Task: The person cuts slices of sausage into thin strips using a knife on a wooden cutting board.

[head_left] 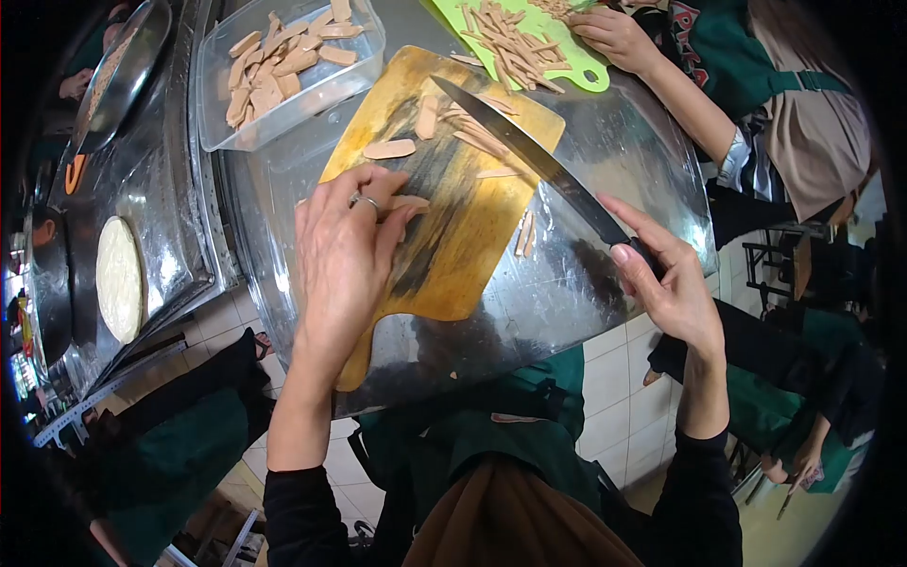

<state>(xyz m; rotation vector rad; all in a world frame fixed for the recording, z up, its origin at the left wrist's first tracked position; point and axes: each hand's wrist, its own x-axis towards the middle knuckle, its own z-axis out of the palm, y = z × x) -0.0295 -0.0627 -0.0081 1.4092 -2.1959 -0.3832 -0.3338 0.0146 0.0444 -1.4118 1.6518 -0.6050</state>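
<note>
green board [576,59] | plastic tub [219,113] | flatbread [118,279] | co-worker's hand [614,36]

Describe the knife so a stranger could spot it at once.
Find the yellow wooden cutting board on the steel table. Slanting over its right edge is the knife, dark handle gripped by the right hand. It is the only long, bare steel blade among pale sliced strips.

Commercial kitchen, steel prep table [605,170], griddle w/ flatbread [119,278], staff aprons, cutting boards, tiled floor
</note>
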